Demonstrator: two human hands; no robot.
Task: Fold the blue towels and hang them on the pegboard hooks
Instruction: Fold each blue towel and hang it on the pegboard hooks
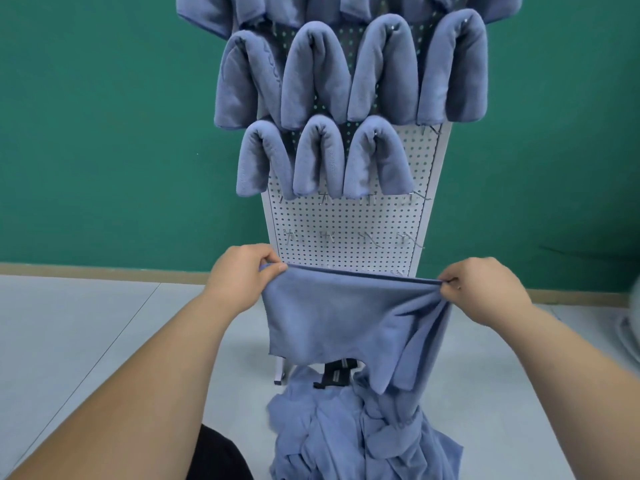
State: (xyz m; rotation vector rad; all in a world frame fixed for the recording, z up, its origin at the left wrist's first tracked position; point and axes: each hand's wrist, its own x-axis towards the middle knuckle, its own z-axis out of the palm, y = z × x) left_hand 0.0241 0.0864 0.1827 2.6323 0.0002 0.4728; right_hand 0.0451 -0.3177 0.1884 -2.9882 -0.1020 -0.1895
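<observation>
I hold a blue towel [332,320] stretched in the air in front of the white pegboard [349,223]. My left hand [239,275] pinches its top left corner and my right hand [485,289] pinches its top right corner, where the cloth bunches and hangs doubled. Several folded blue towels [318,74] hang over hooks in rows on the upper pegboard; the lowest filled row [315,157] has three. Bare metal hooks [408,239] stick out of the lower rows. A heap of loose blue towels [360,434] lies on the floor below the held one.
The pegboard stands on a pale grey floor [86,334] against a green wall [104,133]. Its black foot [334,375] shows under the held towel. A dark trouser knee [218,455] is at the bottom edge. A pale blurred object [632,327] sits at the right edge.
</observation>
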